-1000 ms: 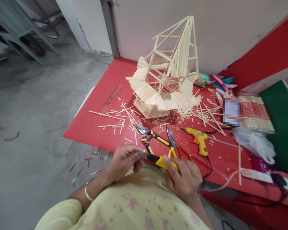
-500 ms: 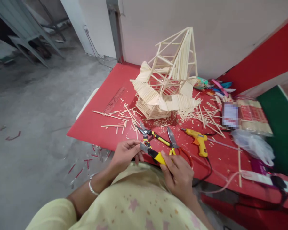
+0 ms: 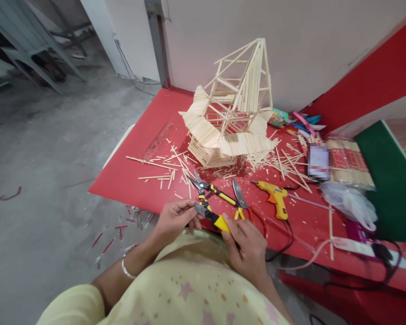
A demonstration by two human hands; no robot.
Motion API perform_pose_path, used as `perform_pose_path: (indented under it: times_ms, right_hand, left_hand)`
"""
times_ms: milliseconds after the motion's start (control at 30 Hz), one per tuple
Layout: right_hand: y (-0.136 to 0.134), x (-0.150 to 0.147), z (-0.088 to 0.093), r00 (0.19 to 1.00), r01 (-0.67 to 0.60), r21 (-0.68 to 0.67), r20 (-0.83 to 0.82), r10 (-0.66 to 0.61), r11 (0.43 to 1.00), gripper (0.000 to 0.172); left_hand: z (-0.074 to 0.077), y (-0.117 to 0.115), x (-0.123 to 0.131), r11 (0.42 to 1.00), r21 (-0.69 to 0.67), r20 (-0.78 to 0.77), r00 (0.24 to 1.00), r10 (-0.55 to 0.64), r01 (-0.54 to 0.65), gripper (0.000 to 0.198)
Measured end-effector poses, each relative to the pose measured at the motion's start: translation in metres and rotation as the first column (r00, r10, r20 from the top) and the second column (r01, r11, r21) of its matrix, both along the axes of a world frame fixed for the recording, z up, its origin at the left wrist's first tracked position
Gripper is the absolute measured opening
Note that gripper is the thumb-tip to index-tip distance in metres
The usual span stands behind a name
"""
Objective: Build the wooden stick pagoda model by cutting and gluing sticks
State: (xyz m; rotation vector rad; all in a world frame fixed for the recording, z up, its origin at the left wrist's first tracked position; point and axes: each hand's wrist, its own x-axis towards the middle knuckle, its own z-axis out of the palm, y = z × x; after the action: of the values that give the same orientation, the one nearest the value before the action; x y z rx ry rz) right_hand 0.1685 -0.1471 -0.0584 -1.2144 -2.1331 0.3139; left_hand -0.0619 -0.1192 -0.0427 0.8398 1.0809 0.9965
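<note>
My right hand (image 3: 247, 243) is wrapped round the yellow handle of a utility knife (image 3: 212, 217), its blade pointing left. The blade's tip end meets the fingertips of my left hand (image 3: 174, 220), which are pinched together; whatever lies between them is too small or hidden to make out. Just beyond the hands, pruning shears (image 3: 219, 193) with black and yellow handles lie on the red table (image 3: 122, 174). A second pair of shears (image 3: 240, 194) with orange-red handles rests beside them. Farther back stands a tower-like model (image 3: 228, 122) built of thin wooden sticks.
Loose sticks (image 3: 169, 164) and shavings litter the table around the model. A clear ruler (image 3: 158, 141) lies at left. To the right are a yellow glue gun (image 3: 274, 196) with its cord, a plastic bag (image 3: 350, 203), packs of sticks (image 3: 350, 164) and a power strip (image 3: 353, 247).
The whole view has shifted slightly, so the table and its things appear a little farther left. Both hands keep nearly the same pose, with the knife blade still at the left fingertips.
</note>
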Motion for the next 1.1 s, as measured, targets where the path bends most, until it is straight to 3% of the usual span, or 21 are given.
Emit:
perform_pose_path:
  times_ms: [200, 400, 567, 767, 867, 967, 1100]
  right_hand:
    - [-0.006, -0.003, 0.000, 0.997, 0.039, 0.088, 0.057, -0.044, 0.995, 0.053]
    - [-0.019, -0.002, -0.003, 0.987, 0.101, 0.209, 0.102, -0.125, 0.973, 0.060]
    - [-0.022, -0.004, 0.003, 0.986, 0.083, 0.237, 0.121, -0.114, 0.968, 0.060]
    - [-0.023, -0.001, 0.004, 0.975, 0.095, 0.251, 0.170, -0.141, 0.963, 0.059]
    - [-0.021, 0.021, 0.013, 0.939, 0.240, 0.330, 0.159, -0.304, 0.913, 0.052]
    - [-0.013, 0.034, 0.026, 0.865, 0.439, 0.397, 0.054, -0.498, 0.806, 0.052]
    - [0.017, -0.006, 0.026, 0.945, 0.242, 0.230, 0.165, -0.283, 0.942, 0.044]
  left_hand:
    - [0.010, -0.002, 0.003, 0.999, 0.004, -0.002, 0.999, 0.033, -0.033, 0.036]
    - [0.010, -0.016, -0.003, 0.997, -0.081, 0.071, 0.998, 0.000, 0.006, 0.033]
    - [0.013, -0.023, -0.009, 0.996, -0.080, 0.048, 0.998, -0.034, 0.037, 0.032]
    - [0.028, -0.022, -0.012, 0.994, -0.107, -0.013, 0.999, -0.040, 0.039, 0.035]
    - [0.026, -0.024, -0.025, 0.994, -0.110, -0.059, 0.998, -0.003, -0.004, 0.035]
    - [0.011, -0.026, -0.039, 0.986, -0.128, -0.077, 0.992, 0.101, -0.110, 0.030]
    - [-0.006, -0.016, -0.030, 0.980, -0.157, 0.073, 0.988, 0.133, -0.121, 0.027]
